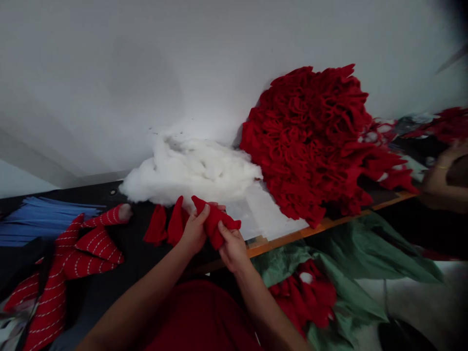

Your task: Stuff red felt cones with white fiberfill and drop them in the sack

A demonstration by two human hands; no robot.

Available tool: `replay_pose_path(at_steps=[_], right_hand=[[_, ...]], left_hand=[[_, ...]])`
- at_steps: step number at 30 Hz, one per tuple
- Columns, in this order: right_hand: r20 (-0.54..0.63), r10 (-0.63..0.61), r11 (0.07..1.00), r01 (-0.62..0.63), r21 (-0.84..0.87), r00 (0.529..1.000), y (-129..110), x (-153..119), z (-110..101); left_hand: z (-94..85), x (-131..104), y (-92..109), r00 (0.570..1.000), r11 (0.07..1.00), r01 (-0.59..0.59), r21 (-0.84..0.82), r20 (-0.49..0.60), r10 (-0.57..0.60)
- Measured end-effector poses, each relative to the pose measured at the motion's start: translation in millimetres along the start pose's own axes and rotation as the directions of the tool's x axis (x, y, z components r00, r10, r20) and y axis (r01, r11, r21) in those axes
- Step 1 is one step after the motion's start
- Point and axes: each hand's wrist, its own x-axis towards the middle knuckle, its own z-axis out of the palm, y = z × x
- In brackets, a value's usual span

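A small red fabric piece (pixel 215 225) is held between both hands over the table's front edge. My left hand (pixel 196 229) grips its upper left side, thumb on top. My right hand (pixel 232 246) pinches its lower right side, with the thumb pressed on the cloth. Just left of my left hand, two more red pieces (pixel 157 225) lie on the dark table. Behind the hands spreads a heap of white stuffing (pixel 197 170). A tall pile of red fabric pieces (pixel 310 131) stands to the right of the stuffing.
Blue strips (pixel 32 222) and red striped fabric shapes (pixel 87 256) lie at the left. Below the wooden table edge (pixel 285 243), a green bag (pixel 351 278) holds red pieces (pixel 307 297). Another person's arm (pixel 444 170) shows at the far right. A wall rises behind.
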Motion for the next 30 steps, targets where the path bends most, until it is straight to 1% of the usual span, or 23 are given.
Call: replay_pose_path(at_steps=[4,7,9,11,12,13,14,15,16,17,18,19,20,21,22,24,26,28,30], right_hand=[[0.019,0.03,0.999,-0.03,0.026,0.999,-2.0,-2.1,-2.1],[0.012,0.026,1.0,-0.026,0.017,1.0,-4.1,-3.4,-3.8],[-0.032,0.008,1.0,-0.008,-0.004,0.999,-5.0,-3.0,-5.9],[-0.094,-0.002,1.0,0.002,0.001,0.996,-6.4,-1.5,-9.1],[-0.13,-0.009,1.0,0.01,0.013,0.992,-7.7,-0.4,-11.0],[-0.167,-0.023,0.999,0.027,0.024,0.986,-9.5,0.8,-13.1],[-0.204,-0.044,0.998,0.05,0.027,0.978,-11.7,2.0,-15.2],[-0.232,-0.067,0.997,0.073,0.019,0.97,-14.0,3.1,-17.1],[-0.246,-0.086,0.996,0.089,0.0,0.965,-16.1,3.9,-18.7],[-0.243,-0.094,0.996,0.09,-0.027,0.965,-17.8,4.3,-19.9],[-0.226,-0.087,0.995,0.076,-0.058,0.97,-18.7,4.3,-20.6],[-0.198,-0.066,0.995,0.049,-0.091,0.978,-18.8,3.9,-21.0],[-0.162,-0.038,0.992,0.018,-0.122,0.986,-18.2,2.9,-21.3],[-0.126,-0.014,0.989,-0.005,-0.149,0.992,-17.2,1.4,-21.9],[-0.088,0.007,0.985,-0.022,-0.169,0.996,-16.2,-0.7,-23.1],[0.009,0.059,0.979,-0.056,-0.198,0.998,-16.5,-6.1,-28.6],[0.131,0.132,0.962,-0.096,-0.254,0.982,-23.5,-11.4,-38.4],[0.237,0.226,0.923,-0.13,-0.361,0.945,-40.1,-12.1,-50.9],[0.294,0.325,0.858,-0.15,-0.491,0.899,-65.1,-2.7,-61.9]], left_hand=[[-0.9,-1.0,-4.8,1.0,1.0,-0.004,0.031,0.024,0.003],[0.0,1.0,-4.1,1.0,0.999,-0.002,0.035,-0.029,0.003],[0.6,4.4,-2.3,0.997,1.0,-0.012,0.026,-0.071,0.014],[0.3,8.0,-1.2,0.997,1.0,0.007,0.029,-0.076,-0.004],[-0.4,9.1,-1.4,0.997,0.999,0.017,0.045,-0.082,-0.013],[-1.3,9.3,-2.1,0.994,0.996,0.008,0.083,-0.113,0.001],[-2.5,8.3,-3.5,0.984,0.988,-0.029,0.151,-0.167,0.054],[-3.5,6.0,-5.6,0.966,0.964,-0.089,0.249,-0.215,0.145],[-4.4,2.6,-8.4,0.941,0.916,-0.157,0.369,-0.227,0.252],[-4.8,-1.7,-11.8,0.92,0.843,-0.219,0.491,-0.183,0.346],[-4.9,-6.5,-15.8,0.919,0.765,-0.272,0.584,-0.079,0.386],[-4.7,-11.2,-20.0,0.929,0.702,-0.315,0.639,0.054,0.367],[-4.6,-15.2,-24.4,0.931,0.66,-0.35,0.665,0.168,0.324],[-4.8,-18.2,-28.4,0.928,0.634,-0.37,0.679,0.237,0.288],[-5.5,-19.9,-32.1,0.925,0.615,-0.38,0.691,0.273,0.266],[-8.7,-19.4,-37.2,0.926,0.583,-0.377,0.719,0.271,0.265],[-13.5,-16.0,-39.7,0.932,0.549,-0.357,0.756,0.252,0.26],[-18.1,-13.0,-40.3,0.947,0.545,-0.314,0.777,0.215,0.239],[-20.4,-12.1,-40.0,0.967,0.587,-0.239,0.773,0.133,0.219]])
